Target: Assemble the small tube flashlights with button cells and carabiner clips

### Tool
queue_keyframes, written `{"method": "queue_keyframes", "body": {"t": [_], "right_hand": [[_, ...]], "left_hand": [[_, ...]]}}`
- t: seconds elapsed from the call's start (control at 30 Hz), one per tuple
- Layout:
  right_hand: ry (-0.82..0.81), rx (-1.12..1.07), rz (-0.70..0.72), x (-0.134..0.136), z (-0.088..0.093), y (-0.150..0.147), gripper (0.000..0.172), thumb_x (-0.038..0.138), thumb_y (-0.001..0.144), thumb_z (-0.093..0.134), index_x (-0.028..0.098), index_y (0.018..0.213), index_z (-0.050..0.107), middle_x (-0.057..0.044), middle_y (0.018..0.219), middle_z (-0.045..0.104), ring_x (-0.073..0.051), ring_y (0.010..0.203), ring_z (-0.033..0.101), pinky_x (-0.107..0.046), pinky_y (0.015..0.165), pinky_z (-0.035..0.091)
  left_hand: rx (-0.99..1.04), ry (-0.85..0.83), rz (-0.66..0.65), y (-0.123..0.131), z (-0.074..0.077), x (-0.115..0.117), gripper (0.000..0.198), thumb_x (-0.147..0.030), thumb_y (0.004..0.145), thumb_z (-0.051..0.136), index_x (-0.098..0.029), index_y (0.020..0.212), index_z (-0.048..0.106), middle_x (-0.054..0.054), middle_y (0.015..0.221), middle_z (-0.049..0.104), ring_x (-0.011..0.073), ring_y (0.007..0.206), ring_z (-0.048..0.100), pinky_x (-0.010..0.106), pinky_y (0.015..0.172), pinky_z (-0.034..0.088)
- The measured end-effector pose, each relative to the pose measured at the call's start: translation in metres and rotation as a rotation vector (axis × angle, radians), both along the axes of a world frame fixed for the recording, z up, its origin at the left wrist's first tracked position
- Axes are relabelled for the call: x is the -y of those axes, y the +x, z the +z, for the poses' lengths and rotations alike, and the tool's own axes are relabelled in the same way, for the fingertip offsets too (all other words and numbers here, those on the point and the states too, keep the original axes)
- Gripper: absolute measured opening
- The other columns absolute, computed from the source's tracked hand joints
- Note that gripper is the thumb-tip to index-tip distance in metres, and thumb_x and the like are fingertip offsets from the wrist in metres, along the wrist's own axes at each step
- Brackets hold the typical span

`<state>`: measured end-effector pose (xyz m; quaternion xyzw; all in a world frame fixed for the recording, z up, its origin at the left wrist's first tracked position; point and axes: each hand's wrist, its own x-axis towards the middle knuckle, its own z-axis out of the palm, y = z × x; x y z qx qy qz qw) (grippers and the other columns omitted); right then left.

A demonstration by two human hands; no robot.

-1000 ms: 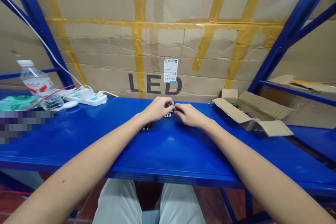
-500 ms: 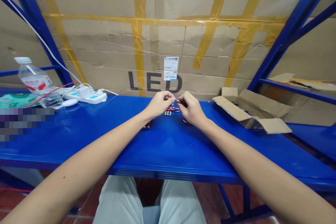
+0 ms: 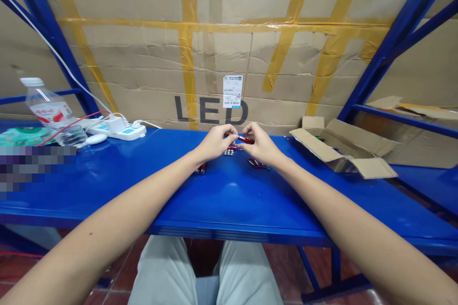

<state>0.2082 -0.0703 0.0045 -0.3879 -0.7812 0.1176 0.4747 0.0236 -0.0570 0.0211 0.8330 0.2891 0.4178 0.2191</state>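
Note:
Above the middle of the blue table, my right hand [image 3: 264,145] holds a small shiny red metal tube [image 3: 246,139] between thumb and fingers. My left hand [image 3: 216,143] is pinched closed at the tube's left end; whatever its fingertips grip is too small to make out. Below the hands lie several small silver button cells [image 3: 229,152] in a cluster, with another red piece [image 3: 233,147] just behind them. Dark red tubes [image 3: 201,169] lie beside my left wrist, partly covered by it. Red and dark looped pieces [image 3: 257,164] rest under my right hand.
An open cardboard box [image 3: 339,150] stands on the right. At the left are a water bottle [image 3: 52,112], a white power strip [image 3: 125,132] with cables and a white oval object [image 3: 96,139]. A large taped carton [image 3: 150,71] walls off the back.
My right fingers have opened somewhat around the red tube, so more of it shows. The right hand has shifted slightly, uncovering more of the looped pieces below. The left hand stays nearly in place.

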Motion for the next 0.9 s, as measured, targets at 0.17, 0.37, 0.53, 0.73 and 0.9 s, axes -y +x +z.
{"method": "queue_keyframes", "body": {"t": [0.17,0.37,0.53,0.73,0.9], "right_hand": [[-0.102,-0.070,0.060,-0.001,0.000,0.001,0.015,0.025,0.074,0.064,0.020,0.077,0.051,0.000,0.071,0.056,-0.015,0.067,0.050,-0.029,0.063,0.041],[-0.238,-0.011,0.140,0.008,0.010,0.002,0.020,0.035,0.083,0.057,0.017,0.074,0.057,0.001,0.061,0.056,-0.013,0.057,0.048,-0.028,0.058,0.038],[-0.263,0.078,0.186,0.007,0.012,0.004,0.036,0.040,0.090,0.045,0.018,0.062,0.049,0.001,0.056,0.052,-0.012,0.055,0.045,-0.028,0.058,0.036],[-0.199,-0.002,0.136,0.001,0.005,0.002,0.023,0.041,0.084,0.056,0.020,0.078,0.049,-0.001,0.077,0.053,-0.015,0.071,0.051,-0.029,0.064,0.041],[-0.141,-0.072,0.114,-0.004,-0.004,0.002,0.029,0.029,0.072,0.069,0.021,0.087,0.046,0.000,0.085,0.053,-0.016,0.076,0.053,-0.030,0.069,0.046]], "left_hand": [[0.006,0.006,0.000,0.000,0.000,0.000,0.010,-0.021,0.087,0.054,-0.015,0.082,0.060,0.001,0.073,0.064,0.0129,0.069,0.057,0.026,0.066,0.043],[-0.040,0.028,0.003,-0.001,0.003,0.003,0.009,-0.018,0.087,0.052,-0.015,0.083,0.059,0.000,0.072,0.064,0.0127,0.067,0.057,0.026,0.065,0.043],[-0.069,0.054,-0.014,0.000,0.002,0.005,0.010,-0.016,0.087,0.051,-0.016,0.082,0.060,0.001,0.072,0.066,0.0124,0.066,0.057,0.025,0.064,0.043],[-0.076,0.052,0.048,0.001,-0.001,0.003,0.011,-0.018,0.087,0.053,-0.015,0.082,0.062,0.002,0.074,0.067,0.0132,0.067,0.057,0.026,0.064,0.042],[-0.033,-0.038,0.017,0.000,-0.001,0.003,0.010,-0.020,0.086,0.054,-0.015,0.082,0.061,0.002,0.071,0.065,0.0129,0.067,0.058,0.025,0.063,0.043]]}}
